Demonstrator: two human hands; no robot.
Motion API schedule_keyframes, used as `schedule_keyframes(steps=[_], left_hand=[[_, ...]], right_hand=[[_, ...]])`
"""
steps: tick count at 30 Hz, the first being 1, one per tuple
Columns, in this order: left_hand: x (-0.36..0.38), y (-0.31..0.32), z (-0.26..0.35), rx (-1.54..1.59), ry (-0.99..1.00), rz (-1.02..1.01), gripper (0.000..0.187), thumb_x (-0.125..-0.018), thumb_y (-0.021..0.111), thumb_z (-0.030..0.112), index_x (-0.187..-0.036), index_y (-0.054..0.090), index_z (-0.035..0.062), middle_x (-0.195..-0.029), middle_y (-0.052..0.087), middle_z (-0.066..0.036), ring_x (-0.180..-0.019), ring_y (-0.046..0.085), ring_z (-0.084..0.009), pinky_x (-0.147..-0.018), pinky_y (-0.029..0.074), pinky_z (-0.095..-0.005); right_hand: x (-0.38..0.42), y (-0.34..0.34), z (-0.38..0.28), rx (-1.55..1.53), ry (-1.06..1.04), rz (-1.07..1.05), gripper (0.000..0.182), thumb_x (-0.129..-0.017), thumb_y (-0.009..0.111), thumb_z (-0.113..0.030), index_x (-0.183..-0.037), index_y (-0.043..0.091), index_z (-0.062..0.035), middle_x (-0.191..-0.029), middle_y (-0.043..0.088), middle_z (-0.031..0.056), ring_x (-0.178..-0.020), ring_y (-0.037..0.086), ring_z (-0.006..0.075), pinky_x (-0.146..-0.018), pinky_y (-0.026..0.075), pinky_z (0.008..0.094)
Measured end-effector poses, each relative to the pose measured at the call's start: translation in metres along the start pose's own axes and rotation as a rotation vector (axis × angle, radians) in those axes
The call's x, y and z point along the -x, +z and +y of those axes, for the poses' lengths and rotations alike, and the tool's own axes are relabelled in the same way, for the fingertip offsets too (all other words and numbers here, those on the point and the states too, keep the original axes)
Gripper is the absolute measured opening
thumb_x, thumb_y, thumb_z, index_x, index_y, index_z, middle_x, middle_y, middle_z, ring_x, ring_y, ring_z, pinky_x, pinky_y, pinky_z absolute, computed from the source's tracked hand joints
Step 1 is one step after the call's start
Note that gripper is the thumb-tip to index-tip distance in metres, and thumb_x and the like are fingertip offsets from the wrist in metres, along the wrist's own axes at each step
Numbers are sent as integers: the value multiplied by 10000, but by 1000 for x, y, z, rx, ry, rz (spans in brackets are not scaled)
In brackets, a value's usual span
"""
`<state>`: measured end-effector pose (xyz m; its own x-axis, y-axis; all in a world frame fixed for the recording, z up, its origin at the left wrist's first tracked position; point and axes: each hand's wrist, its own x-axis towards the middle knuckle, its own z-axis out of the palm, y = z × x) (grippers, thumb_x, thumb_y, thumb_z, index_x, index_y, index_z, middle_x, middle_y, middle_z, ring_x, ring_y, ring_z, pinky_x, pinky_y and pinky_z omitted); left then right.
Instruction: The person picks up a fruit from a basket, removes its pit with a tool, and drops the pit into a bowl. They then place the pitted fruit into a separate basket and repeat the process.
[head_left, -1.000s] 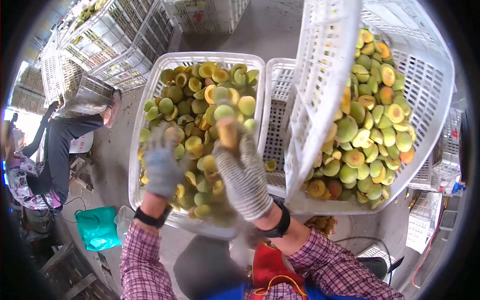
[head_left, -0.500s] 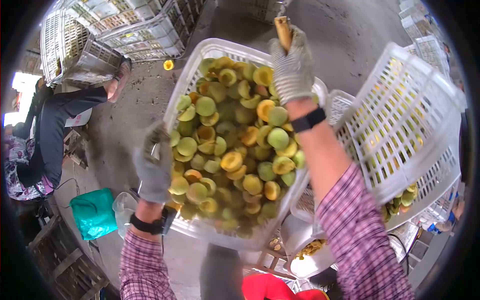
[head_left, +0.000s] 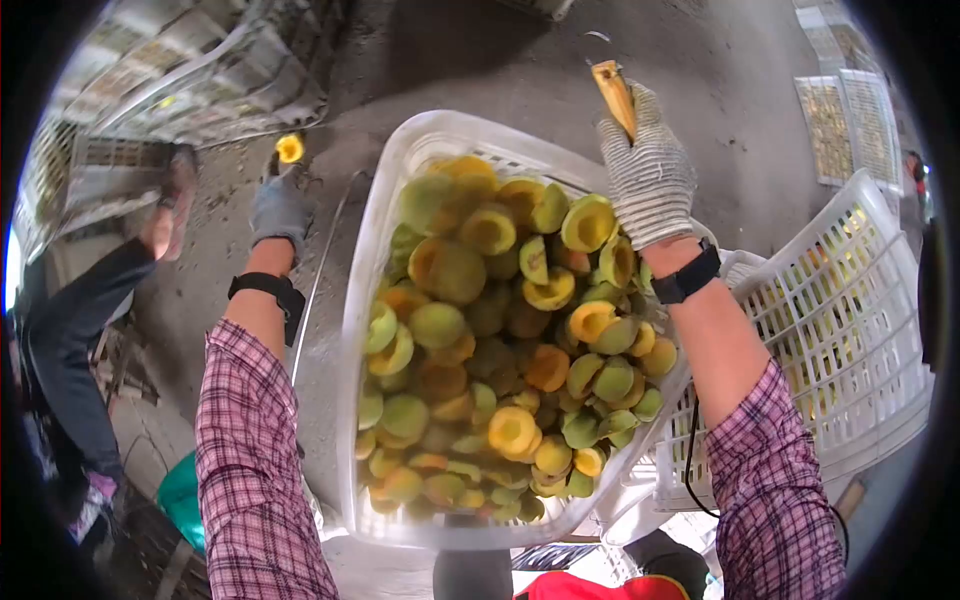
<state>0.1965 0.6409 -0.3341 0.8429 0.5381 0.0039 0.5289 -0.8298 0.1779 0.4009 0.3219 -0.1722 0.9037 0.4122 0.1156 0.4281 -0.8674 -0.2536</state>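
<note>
My left hand (head_left: 278, 208), in a grey glove, reaches out to the far left with its fingertips at a yellow pitted fruit half (head_left: 290, 149) by the stacked crates. The fingers seem to pinch it, though they are partly hidden. My right hand (head_left: 650, 175), in a striped knitted glove, is closed round a wooden-handled tool (head_left: 614, 98); a thin curved metal tip shows faintly above the handle. That hand is over the far right rim of a white plastic crate (head_left: 362, 330). Many green and yellow fruit halves (head_left: 512, 430), pits removed, fill this crate.
Stacked crates (head_left: 215, 75) stand at upper left, near another person's leg (head_left: 65, 350). A tilted white slatted crate (head_left: 840, 290) holding fruit is at right. A green bag (head_left: 180, 500) lies at lower left. Further crates (head_left: 850, 125) stand at far right.
My left hand has gone from the crate's left side out to the fruit half on the floor. My right hand still grips the tool. The view has shifted, and the crate appears larger.
</note>
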Motion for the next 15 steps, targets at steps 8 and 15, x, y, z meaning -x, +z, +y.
schedule_keyframes(steps=[8, 15], left_hand=[[-43, 95, -55, 111, -214, -309, 590, -808, 613, 447, -1216, 524, 30, -1137, 589, -223, -1043, 580, -332, -873, 452, -403], [52, -108, 70, 905, -57, 176, 441, -908, 552, 209, -1276, 476, -23, -1342, 439, -161, -1215, 438, -239, -1013, 349, -338]], right_hand=[[0, 2, 0, -36, -49, 78, 381, -834, 589, -293, -1186, 515, -170, -870, 647, 152, -790, 631, 352, -698, 499, 438], [0, 2, -1, -13, -78, 79, 349, -841, 591, -258, -1155, 516, -125, -825, 649, 122, -730, 645, 277, -639, 507, 372]])
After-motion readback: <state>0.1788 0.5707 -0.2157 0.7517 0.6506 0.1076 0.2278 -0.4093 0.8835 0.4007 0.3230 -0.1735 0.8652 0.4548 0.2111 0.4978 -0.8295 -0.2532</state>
